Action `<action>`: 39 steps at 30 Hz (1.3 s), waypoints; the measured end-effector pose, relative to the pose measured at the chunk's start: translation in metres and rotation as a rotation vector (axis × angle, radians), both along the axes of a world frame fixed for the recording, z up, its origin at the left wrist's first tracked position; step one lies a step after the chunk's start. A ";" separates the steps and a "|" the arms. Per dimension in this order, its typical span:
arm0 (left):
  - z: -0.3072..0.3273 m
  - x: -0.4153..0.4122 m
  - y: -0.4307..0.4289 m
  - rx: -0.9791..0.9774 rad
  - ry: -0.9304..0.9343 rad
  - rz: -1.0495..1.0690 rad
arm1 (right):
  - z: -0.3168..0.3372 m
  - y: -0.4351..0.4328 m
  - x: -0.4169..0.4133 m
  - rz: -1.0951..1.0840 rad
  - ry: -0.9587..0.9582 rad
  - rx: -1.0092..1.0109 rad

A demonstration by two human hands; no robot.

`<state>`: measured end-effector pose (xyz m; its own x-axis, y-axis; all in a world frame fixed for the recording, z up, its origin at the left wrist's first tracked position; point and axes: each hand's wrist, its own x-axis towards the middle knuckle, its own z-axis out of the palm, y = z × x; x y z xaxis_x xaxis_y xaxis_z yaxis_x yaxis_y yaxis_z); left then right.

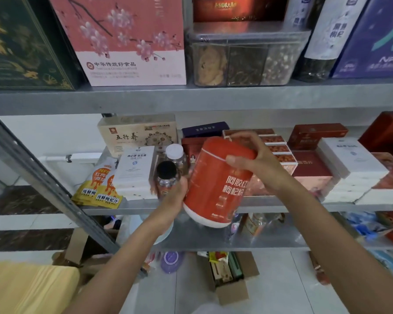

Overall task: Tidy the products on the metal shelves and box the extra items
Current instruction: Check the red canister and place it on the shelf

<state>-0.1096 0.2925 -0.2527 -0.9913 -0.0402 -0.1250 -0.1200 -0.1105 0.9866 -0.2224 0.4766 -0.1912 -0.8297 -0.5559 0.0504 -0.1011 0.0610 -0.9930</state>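
Under your right hand (256, 164), gripping its lid, the canister (218, 182) looks rigid, smooth, bulky; left hand (175, 196) supports its base.

Even, soft indoor light leaves few shadows. The wide-angle lens bends the shelf rails (191, 96) outward. Edges look smeared and soft.

left palm: hidden behind the red canister (218, 180)
black-capped jar (167, 177): lower part covered by left hand (175, 193)
green gift box (21, 41): cut off at left edge
canister's small print: blurred
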 end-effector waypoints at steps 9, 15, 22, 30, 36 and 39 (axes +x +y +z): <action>-0.022 0.017 0.063 0.554 -0.197 0.157 | -0.023 -0.004 0.017 -0.174 -0.399 -0.014; -0.024 0.027 0.062 0.461 -0.164 0.365 | -0.055 -0.005 0.066 -0.099 -0.101 0.114; -0.027 0.042 0.039 0.822 -0.186 0.410 | -0.069 -0.002 0.058 0.133 -0.762 -0.323; -0.023 0.037 0.029 0.731 -0.320 0.340 | -0.080 -0.016 0.059 0.083 -0.460 0.021; -0.021 0.032 0.027 0.446 -0.338 0.304 | -0.089 -0.014 0.071 -0.022 -0.555 -0.025; -0.022 0.035 0.010 0.369 -0.306 0.356 | -0.090 -0.009 0.069 -0.070 -0.745 -0.228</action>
